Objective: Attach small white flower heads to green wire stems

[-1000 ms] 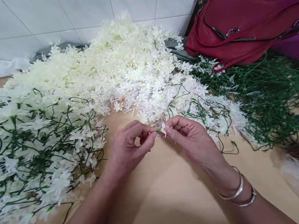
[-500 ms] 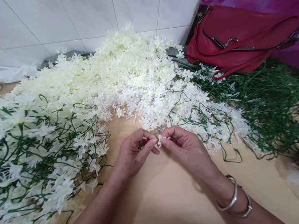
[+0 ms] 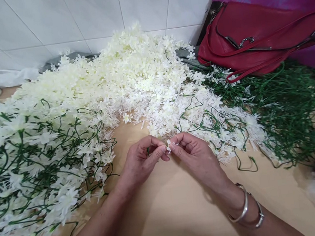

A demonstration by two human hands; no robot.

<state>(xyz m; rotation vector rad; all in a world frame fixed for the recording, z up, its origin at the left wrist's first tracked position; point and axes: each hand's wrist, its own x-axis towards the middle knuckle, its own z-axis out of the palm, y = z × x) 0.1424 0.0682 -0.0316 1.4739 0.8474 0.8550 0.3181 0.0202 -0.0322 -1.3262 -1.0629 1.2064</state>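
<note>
Green tip showing between the fingertips a second ago is now hidden: left hand pinches the green stem, right hand pinches the white flower between them, so the joint looks nearly seated.

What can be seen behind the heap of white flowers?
Behind the heap of white flowers are a white tiled wall and grey material showing at both sides. The heap hides the wall's foot, so whether the material continues is unclear.
</note>
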